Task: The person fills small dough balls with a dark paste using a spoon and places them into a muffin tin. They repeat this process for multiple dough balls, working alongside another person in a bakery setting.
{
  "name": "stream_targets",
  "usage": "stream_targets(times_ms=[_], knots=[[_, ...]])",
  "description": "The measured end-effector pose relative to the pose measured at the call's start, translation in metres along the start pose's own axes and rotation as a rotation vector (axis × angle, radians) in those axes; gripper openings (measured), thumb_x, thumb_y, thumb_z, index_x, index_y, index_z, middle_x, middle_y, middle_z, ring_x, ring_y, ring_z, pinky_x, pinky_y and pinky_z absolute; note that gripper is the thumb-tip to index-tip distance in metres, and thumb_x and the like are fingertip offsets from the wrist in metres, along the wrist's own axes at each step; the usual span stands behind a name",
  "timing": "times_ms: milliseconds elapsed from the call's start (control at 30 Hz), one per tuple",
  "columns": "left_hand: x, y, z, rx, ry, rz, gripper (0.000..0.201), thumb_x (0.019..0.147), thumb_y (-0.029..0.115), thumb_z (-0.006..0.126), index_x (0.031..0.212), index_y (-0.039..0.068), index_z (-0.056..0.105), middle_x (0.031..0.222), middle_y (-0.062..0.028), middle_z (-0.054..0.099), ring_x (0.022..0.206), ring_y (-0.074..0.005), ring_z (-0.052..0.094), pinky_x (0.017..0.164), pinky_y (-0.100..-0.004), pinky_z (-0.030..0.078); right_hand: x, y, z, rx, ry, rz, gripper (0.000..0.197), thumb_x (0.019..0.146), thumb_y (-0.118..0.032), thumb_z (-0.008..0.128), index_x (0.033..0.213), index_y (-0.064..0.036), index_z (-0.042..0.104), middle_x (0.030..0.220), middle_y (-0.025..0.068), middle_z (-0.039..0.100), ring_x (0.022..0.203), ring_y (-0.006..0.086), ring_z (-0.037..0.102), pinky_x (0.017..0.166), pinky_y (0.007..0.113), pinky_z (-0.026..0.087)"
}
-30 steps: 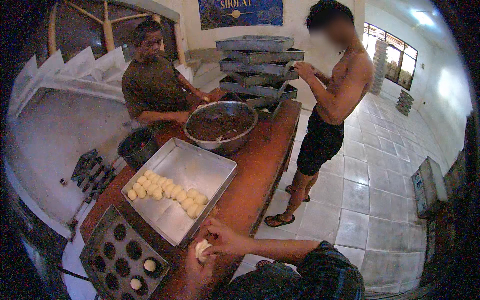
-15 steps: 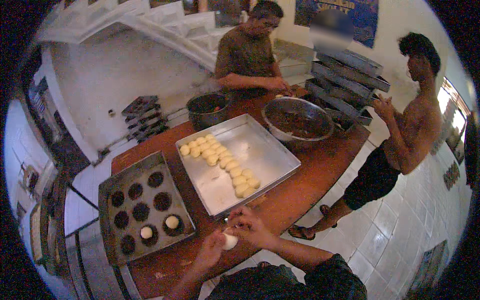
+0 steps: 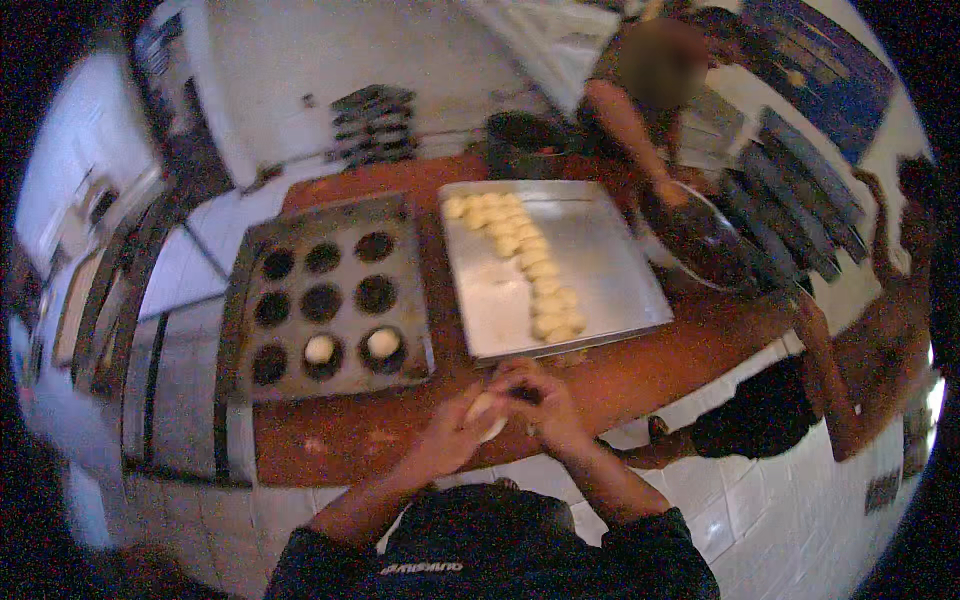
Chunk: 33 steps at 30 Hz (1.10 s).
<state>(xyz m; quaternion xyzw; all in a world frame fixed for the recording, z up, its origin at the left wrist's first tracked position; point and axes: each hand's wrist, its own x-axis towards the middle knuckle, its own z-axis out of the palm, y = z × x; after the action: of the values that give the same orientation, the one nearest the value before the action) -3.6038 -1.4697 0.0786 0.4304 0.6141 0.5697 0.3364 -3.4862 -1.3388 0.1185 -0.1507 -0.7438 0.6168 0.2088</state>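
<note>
A pale dough ball [image 3: 488, 418] is held between my hands above the table's near edge. My left hand [image 3: 448, 438] closes round it from the left. From the other side my right hand [image 3: 542, 402] has its fingers bent together against it; the fingertips are blurred. Just beyond them lies a square metal tray [image 3: 610, 285] with rows of yellowish dough pieces [image 3: 530, 260]. To the left is a dark baking pan [image 3: 415, 290] with several round hollows. Two pale dough balls, one at left [image 3: 320, 350] and one at right [image 3: 382, 343], sit in its nearest row.
A reddish-brown table [image 3: 350, 430] carries the trays. Farther back stand a dark pot [image 3: 520, 135] and a large metal bowl [image 3: 735, 270]. Stacked pans [image 3: 790, 200] rise at the far right. One person [image 3: 630, 110] works across the table, another [image 3: 880, 340] stands at right.
The whole view has turned, so the table lies straighter and the trays have shifted in it. My hands stay on the dough ball. The person opposite now reaches toward the bowl.
</note>
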Motion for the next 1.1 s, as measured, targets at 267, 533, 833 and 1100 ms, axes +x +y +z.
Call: stream_targets(times_ms=[267, 533, 833, 1100], knots=[[-0.005, -0.006, -0.035, -0.159, -0.152, -0.257, 0.064, 0.103, 0.058, 0.033, 0.125, 0.003, 0.059, 0.117, -0.0135, 0.063, 0.106, -0.022, 0.06, 0.094, -0.0353, 0.047, -0.017, -0.024, 0.027, -0.711, -0.014, -0.521, 0.024, 0.077, -0.008, 0.077, 0.101, -0.0065, 0.073, 0.111, 0.0084, 0.065, 0.114, 0.03, 0.052, 0.099, 0.039, 0.043], [0.001, 0.007, -0.078, -1.343, -0.198, -0.254, 0.098, 0.088, 0.082, 0.028, 0.156, 0.013, 0.023, 0.149, -0.0215, 0.044, 0.14, -0.033, 0.04, 0.117, -0.0464, 0.029, -0.005, -0.013, 0.069, -0.165, -0.407, -0.123, 0.009, 0.084, 0.0, 0.074, 0.09, -0.0053, 0.069, 0.096, 0.007, 0.069, 0.094, 0.0214, 0.066, 0.089, 0.036, 0.053], [-0.019, -0.004, -0.09, -0.288, 0.269, 0.337, 0.084, 0.076, 0.044, 0.082, 0.142, 0.009, 0.044, 0.141, -0.0113, 0.044, 0.127, -0.0242, 0.048, 0.108, -0.0388, 0.038, 0.045, -0.006, 0.107, 0.69, -0.152, 0.57, 0.024, 0.096, -0.018, 0.064, 0.117, -0.0053, 0.06, 0.11, 0.0088, 0.067, 0.096, 0.0153, 0.066, 0.08, 0.028, 0.056], [-0.037, -0.049, -0.155, -0.229, 0.278, 0.097, 0.055, 0.075, 0.02, 0.085, 0.118, 0.003, 0.057, 0.111, -0.015, 0.057, 0.112, -0.0314, 0.056, 0.1, -0.0423, 0.042, 0.07, 0.042, 0.131, -0.403, -0.328, 0.075, 0.045, 0.096, -0.016, 0.063, 0.138, -0.0047, 0.052, 0.125, 0.0166, 0.063, 0.11, 0.0272, 0.063, 0.096, 0.036, 0.049]])
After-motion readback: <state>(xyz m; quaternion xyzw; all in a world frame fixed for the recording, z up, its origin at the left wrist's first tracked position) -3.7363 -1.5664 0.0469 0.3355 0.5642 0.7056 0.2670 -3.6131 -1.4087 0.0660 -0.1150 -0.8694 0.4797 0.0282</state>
